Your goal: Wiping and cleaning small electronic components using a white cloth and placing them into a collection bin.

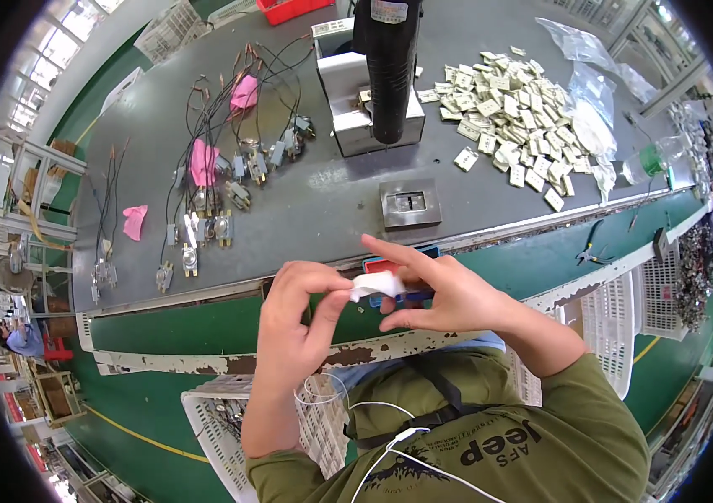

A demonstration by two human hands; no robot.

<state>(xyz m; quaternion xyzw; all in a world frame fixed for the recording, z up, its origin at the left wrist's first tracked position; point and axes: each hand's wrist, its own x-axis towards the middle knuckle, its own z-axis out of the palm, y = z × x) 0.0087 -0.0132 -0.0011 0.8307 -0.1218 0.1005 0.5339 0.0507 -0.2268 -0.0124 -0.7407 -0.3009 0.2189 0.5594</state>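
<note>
A crumpled white piece (377, 286), soft like tissue or tape, is held up over the bench's near edge. My left hand (302, 310) pinches one end of it between thumb and forefinger. Around its other end, my right hand (457, 293) has thumb and forefinger spread apart. I cannot tell whether the right fingers touch it. Just beneath the hands sit a small red tray (380, 265) and something blue, both partly covered by the right hand. Beyond them, a metal block (410, 203) with a slotted recess lies on the grey bench top.
A machine with a black column (387, 75) stands at the back middle. Small cream parts (511, 121) are heaped to its right. Leftward lie wired metal parts (239, 163) and pink scraps (204, 163). Pliers (595, 250) rest near the right edge, below a clear bottle (656, 159).
</note>
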